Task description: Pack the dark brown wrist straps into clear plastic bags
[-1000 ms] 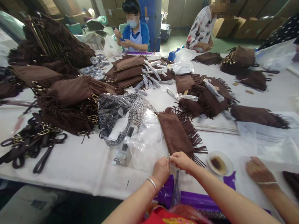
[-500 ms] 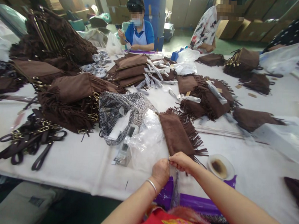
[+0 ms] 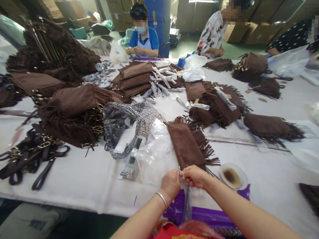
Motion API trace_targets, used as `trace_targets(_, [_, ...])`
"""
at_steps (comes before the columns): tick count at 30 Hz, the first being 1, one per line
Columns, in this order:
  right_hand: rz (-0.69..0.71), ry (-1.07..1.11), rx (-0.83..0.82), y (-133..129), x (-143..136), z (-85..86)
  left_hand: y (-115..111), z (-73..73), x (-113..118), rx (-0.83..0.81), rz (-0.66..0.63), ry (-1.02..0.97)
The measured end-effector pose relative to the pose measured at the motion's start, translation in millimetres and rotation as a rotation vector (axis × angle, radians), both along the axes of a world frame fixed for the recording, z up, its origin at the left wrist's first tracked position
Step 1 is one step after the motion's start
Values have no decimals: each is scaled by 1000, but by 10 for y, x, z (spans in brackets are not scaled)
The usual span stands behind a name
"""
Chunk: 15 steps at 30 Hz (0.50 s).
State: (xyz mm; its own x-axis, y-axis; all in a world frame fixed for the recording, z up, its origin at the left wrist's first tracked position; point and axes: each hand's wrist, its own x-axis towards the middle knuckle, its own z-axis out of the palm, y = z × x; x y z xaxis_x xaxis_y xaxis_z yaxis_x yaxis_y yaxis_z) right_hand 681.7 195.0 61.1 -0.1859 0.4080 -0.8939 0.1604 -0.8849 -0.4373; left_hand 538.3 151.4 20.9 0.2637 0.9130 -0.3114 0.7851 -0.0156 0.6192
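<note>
A dark brown fringed pouch (image 3: 186, 145) lies flat on the table, its zipper edge on the left and its fringe on the right. At its near corner, by the end of the zipper, my left hand (image 3: 171, 183) and my right hand (image 3: 194, 175) meet with fingertips nearly touching. Both are closed in a pinch around something small, with a bit of metal showing; the fingers hide the rest. A silvery wrapped strip (image 3: 187, 203) hangs just below them. Left of the pouch are a crumpled clear plastic bag (image 3: 156, 154) and a tape dispenser (image 3: 132, 160).
Brown straps with gold clips (image 3: 39, 149) and piled fringed pouches (image 3: 73, 101) fill the left. A patterned bag (image 3: 122, 121) lies mid-table. A bowl with brown residue (image 3: 232, 176) sits beside my right forearm. Purple plastic packaging (image 3: 210, 215) lines the near edge. Co-workers sit across.
The view has shifted slightly. My hands stay at the pouch's corner, still pinching. The co-worker opposite has lowered a raised hand to the other one.
</note>
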Motion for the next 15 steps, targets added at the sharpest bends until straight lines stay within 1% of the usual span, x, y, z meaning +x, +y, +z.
trace_targets(4, [-51, -31, 85, -84, -14, 42, 7, 31, 17, -22, 3, -23])
trace_targets(7, [-84, -65, 131, -122, -34, 46, 11, 50, 34, -49, 39, -62])
trace_targets(11, [-99, -121, 204, -162, -61, 61, 41, 69, 54, -119, 136, -154])
trace_targets(15, [-71, -214, 301, -202, -93, 32, 96, 101, 94, -253, 295, -305])
